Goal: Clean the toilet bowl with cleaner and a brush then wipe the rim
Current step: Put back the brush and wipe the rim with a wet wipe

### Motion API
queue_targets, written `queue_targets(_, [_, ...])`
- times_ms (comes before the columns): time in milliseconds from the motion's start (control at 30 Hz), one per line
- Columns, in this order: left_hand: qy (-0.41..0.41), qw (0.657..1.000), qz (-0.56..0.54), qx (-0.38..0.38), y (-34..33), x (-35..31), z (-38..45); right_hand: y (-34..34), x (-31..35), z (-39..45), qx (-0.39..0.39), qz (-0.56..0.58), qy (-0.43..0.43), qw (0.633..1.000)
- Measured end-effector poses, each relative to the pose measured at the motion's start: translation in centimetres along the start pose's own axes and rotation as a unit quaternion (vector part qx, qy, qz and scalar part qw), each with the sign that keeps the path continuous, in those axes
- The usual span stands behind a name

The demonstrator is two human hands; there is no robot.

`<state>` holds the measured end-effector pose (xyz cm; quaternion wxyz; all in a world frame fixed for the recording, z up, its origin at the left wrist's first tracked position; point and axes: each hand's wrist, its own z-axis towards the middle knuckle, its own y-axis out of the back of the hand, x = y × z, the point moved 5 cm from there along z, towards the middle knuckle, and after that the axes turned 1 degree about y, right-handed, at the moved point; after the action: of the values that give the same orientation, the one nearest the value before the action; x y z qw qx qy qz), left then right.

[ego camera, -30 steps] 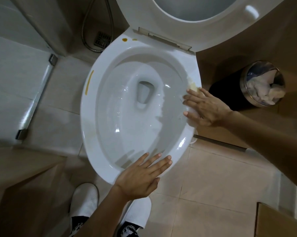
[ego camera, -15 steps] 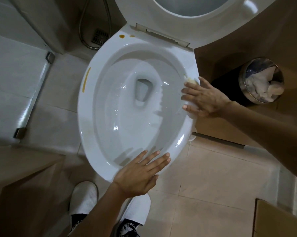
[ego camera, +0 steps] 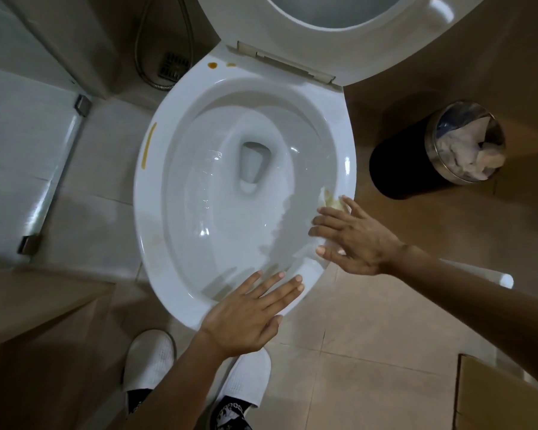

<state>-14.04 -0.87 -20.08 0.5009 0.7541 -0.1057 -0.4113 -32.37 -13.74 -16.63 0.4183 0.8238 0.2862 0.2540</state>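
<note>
The toilet bowl [ego camera: 218,193] fills most of what I can see from here, seat and lid [ego camera: 339,35] tipped up, the water inside looking clear. Its rim [ego camera: 143,212] is the part being worked on. A yellow-brown streak [ego camera: 149,145] runs along the far-left side of the rim and two small spots [ego camera: 212,66] sit near the hinge, all untouched. Off to the right stands a dark bin [ego camera: 416,156] stuffed with crumpled paper.

The left hand [ego camera: 246,318] lies flat on the front of the rim, fingers straight, gripping nothing, just bracing. The right hand [ego camera: 351,234] is spread flat on the right side of the rim, pressing a stained wad of tissue [ego camera: 331,200] that peeks out past the fingertips.

In the last second that right hand has slid along the rim toward the front, dragging the tissue with it, while the left has stayed put. To my eye the wiping stage is well under way on the right side; the left side and the back look like what remains.
</note>
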Motion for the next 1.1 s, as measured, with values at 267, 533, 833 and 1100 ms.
queue_targets(267, [-0.001,1.0,0.007,0.001,0.0,0.0,0.0,0.4,-0.2,0.2,0.0,-0.01,-0.027,1.0])
queue_targets(533, [-0.001,1.0,0.006,0.004,0.0,0.0,0.0,-1.2,1.1,-1.5,0.04,0.039,-0.008,0.998])
queue_targets(833, [-0.004,1.0,0.005,0.01,-0.1,0.0,0.0,2.6,-7.8,1.6,-0.02,-0.031,-0.102,0.994])
queue_targets(1100, [-0.009,1.0,0.021,0.002,0.1,0.0,-0.3,0.7,-5.5,0.8,-0.044,0.01,-0.141,0.989])
